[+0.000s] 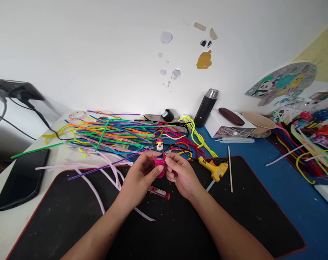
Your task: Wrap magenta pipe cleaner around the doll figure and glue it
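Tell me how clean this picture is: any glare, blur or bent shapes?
Head view: soft light, the wall pale and bright, the mat so dark it shows little detail; head view: small bright highlights on the flask's metal cap; head view: the power strip at the left edge looks stretched, probably by a wide lens; head view: the pink piece between both hands is too small to read finely.

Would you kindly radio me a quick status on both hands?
Left hand and right hand on pink piece, over black mat. Glue gun lying to the right.
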`<action>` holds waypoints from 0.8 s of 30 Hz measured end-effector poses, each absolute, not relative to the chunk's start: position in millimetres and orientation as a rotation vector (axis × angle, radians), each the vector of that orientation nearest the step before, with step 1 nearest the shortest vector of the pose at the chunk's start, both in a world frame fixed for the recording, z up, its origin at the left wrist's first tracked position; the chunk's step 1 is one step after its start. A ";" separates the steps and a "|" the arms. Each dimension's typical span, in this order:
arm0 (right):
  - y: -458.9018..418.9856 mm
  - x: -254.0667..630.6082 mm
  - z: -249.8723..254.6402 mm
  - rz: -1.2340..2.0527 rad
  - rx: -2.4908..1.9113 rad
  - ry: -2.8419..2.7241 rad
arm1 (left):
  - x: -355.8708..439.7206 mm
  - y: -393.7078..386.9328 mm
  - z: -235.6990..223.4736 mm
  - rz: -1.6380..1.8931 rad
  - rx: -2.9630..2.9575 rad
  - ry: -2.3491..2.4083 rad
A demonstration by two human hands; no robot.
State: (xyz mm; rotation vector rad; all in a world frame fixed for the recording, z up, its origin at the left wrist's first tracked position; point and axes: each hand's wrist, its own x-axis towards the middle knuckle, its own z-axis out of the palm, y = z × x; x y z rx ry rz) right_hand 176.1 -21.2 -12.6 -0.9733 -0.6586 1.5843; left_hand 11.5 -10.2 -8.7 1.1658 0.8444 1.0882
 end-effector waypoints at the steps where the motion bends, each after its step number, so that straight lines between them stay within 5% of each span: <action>1: -21.3 176.3 -12.9 1.589 -0.970 -0.658 | 11.5 -10.1 -8.3 1.086 1.175 0.845; 24: -19.9 180.5 -9.8 1.683 -0.861 -0.509 | 10.7 -12.0 -15.8 1.011 1.231 0.894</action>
